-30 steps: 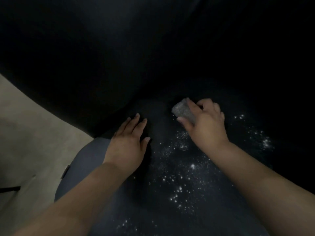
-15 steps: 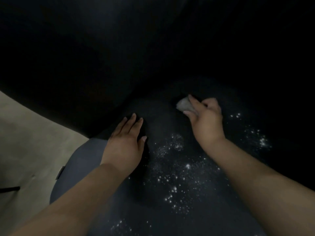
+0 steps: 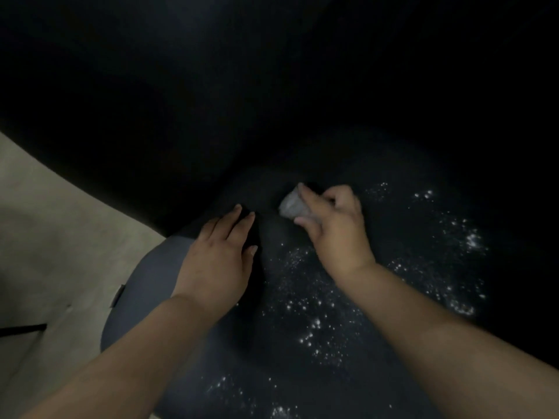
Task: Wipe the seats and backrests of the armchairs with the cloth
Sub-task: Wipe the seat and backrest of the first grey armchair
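At the back of the dark seat point(image 3: 302, 373), the right hand point(image 3: 335, 234) pinches a small grey cloth point(image 3: 292, 205) between thumb and curled fingers; the wad's long axis runs toward ten o'clock. The left hand point(image 3: 220, 261) lies flat just beside it at eight o'clock, fingers spread, gripping nothing. White specks point(image 3: 317, 306) scatter from five to three o'clock. The seat's rounded edge meets beige floor point(image 3: 60, 237) at nine o'clock; the black backrest point(image 3: 272, 101) closes twelve.
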A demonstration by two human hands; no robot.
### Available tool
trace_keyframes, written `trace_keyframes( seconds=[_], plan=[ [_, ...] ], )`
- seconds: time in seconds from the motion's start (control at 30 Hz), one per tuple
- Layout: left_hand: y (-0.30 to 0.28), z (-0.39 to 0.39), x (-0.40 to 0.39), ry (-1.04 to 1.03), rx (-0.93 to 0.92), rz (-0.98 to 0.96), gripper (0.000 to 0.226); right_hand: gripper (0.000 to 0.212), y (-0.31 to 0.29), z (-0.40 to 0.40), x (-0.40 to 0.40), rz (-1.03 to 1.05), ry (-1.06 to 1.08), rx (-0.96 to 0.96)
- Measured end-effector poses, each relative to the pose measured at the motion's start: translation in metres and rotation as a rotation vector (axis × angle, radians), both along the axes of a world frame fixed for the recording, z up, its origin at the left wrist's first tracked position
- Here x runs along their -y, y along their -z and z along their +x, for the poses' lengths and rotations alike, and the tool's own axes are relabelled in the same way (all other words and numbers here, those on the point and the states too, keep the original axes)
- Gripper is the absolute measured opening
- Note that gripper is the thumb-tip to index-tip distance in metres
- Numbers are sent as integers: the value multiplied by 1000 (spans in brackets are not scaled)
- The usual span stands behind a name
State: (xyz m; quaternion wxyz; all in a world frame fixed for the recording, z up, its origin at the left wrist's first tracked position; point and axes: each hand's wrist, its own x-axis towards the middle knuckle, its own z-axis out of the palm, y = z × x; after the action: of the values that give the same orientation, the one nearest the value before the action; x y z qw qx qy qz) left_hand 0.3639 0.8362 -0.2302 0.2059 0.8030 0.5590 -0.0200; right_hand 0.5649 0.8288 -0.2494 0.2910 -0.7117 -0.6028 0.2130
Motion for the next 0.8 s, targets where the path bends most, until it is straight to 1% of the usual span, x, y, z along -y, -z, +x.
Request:
trace_keyframes(
  seconds=[0.07, 0.13, 0.2, 0.27, 0.33, 0.37, 0.4, 0.43, 0.47, 0.5, 0.53, 0.57, 0.63, 0.7, 0.73, 0.8],
  plan=[
    [0, -6, 5, 10, -28, -6, 56, 60, -3, -5, 38, 14, -188, 69],
    [-1, -12, 11, 0, -36, -13, 56, 63, -4, 9, 61, 23, -253, 140],
    [-2, -20, 18, -15, -47, -15, 55, 62, -1, 28, 53, 47, -162, 177],
    [-1, -28, 23, -18, -67, -15, 55, 57, 4, 29, 29, 11, -4, 194],
    [-1, -33, 27, -33, -69, -26, 54, 51, 8, 4, 17, -18, 102, 101],
    [-1, -35, 29, -44, -71, -35, 54, 45, 5, -14, 22, -33, 116, 32],
    [-2, -38, 32, -52, -75, -41, 55, 43, 4, -32, 35, -33, 76, -3],
    [-2, -41, 35, -58, -80, -44, 55, 50, 2, -44, 53, -13, -59, 85],
    [-3, -44, 39, -63, -81, -49, 55, 60, -3, -50, 73, -21, -165, 132],
    [-3, -47, 43, -66, -75, -55, 54, 65, -6, -46, 88, -5, -220, 167],
    [-4, -51, 47, -68, -70, -60, 54, 65, -7, -33, 92, -1, -246, 201],
    [-5, -55, 51, -67, -68, -61, 54, 63, -5, -19, 89, 4, -223, 225],
    [-5, -61, 58, -57, -74, -54, 54, 58, -4, 0, 65, -4, -64, 262],
    [-5, -65, 62, -44, -77, -46, 54, 58, -4, -4, 36, -60, 75, 235],
    [-5, -66, 63, -42, -74, -44, 54, 59, -5, -16, 29, -87, 97, 208],
    [-5, -68, 65, -39, -74, -48, 54, 63, -7, -49, 40, -76, 13, 191]
  ],
)
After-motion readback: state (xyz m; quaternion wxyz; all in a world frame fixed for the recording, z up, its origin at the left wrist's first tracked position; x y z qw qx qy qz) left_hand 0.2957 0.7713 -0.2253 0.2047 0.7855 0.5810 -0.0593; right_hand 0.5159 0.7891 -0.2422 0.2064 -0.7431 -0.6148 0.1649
